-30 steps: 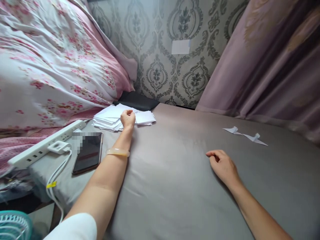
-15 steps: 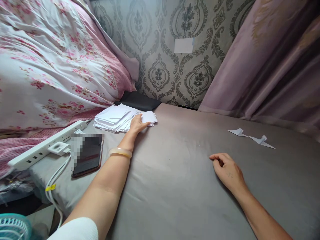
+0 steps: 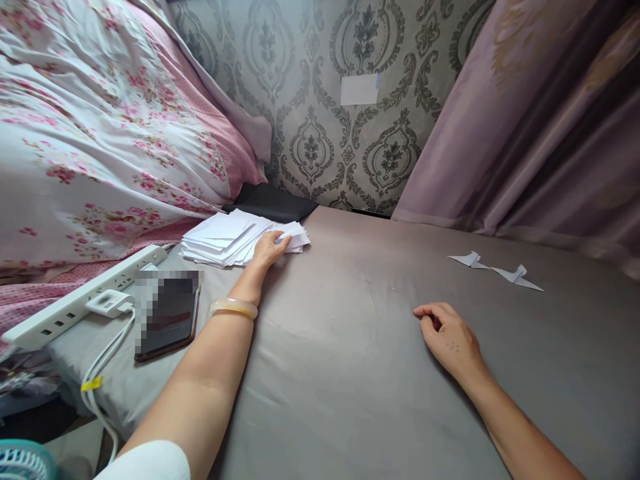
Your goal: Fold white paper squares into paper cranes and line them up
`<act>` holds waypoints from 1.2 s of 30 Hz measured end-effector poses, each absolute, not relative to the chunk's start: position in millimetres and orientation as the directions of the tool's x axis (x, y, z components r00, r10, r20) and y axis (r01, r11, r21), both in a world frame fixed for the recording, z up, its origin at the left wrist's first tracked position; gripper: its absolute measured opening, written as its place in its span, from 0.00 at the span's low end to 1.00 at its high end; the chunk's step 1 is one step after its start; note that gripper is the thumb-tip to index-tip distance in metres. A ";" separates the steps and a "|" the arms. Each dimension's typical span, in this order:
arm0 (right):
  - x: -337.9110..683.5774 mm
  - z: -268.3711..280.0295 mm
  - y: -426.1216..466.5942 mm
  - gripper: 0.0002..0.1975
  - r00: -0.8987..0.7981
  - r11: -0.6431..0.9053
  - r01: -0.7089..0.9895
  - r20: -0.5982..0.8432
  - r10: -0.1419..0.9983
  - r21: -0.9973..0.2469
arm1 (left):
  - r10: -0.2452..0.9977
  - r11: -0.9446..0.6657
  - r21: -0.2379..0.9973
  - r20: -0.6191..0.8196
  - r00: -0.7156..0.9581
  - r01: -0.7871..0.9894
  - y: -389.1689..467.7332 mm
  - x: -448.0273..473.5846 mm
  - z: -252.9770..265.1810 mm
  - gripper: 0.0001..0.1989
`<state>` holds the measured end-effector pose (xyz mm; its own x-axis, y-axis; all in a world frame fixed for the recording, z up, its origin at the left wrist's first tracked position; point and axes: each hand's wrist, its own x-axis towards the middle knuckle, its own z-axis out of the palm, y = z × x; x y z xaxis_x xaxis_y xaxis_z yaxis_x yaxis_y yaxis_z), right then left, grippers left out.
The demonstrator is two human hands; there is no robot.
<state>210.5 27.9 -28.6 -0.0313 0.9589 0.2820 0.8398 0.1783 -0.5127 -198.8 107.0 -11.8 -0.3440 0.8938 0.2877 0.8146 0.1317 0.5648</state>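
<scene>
At the right edge of a messy stack of white paper sheets (image 3: 215,230), my left hand (image 3: 270,249) has its thumb and fingers closed on a white paper sheet (image 3: 294,229). The sheet's near edge looks slightly raised, and my hand covers part of it. My right hand (image 3: 447,333) rests on the grey cloth, fingers curled in and thumb against the index finger, with nothing seen in it. Beyond it, to the right, lie two folded white paper pieces, one folded paper piece (image 3: 470,260) and another folded paper piece (image 3: 517,275), each with pointed ends.
A grey cloth (image 3: 340,373) covers the surface. On the left are a phone (image 3: 170,320), a white power strip (image 3: 85,300) with a charger (image 3: 110,303) and cables. A black object (image 3: 273,202) sits behind the stack. Pink curtains (image 3: 460,153) hang at the right.
My left hand's fingers have closed on the paper's edge, and the sheet now tilts up. The whole view has shifted slightly; my right hand keeps its pose.
</scene>
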 end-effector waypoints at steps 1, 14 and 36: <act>210.2 -28.3 27.9 0.12 -0.030 0.178 0.840 0.282 0.959 -0.513 | 0.889 0.127 0.553 0.304 -0.341 0.823 106.9 -198.9 -11.8 0.21; 205.9 -28.4 25.0 0.12 -0.043 0.204 0.817 0.297 0.954 -0.539 | 0.787 0.151 0.423 0.496 -0.368 0.893 98.3 -190.6 0.3 0.18; 190.9 -20.9 5.6 0.34 -0.041 0.382 0.712 0.508 0.861 -0.590 | 0.957 0.290 0.928 -0.282 0.067 -0.233 33.6 4.7 5.5 0.11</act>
<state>190.9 5.6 -20.9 -0.0411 0.8607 0.5075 0.7115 0.3818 -0.5899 4.7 33.6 5.5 0.0673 0.9571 -0.2819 -0.2325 0.2898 0.9284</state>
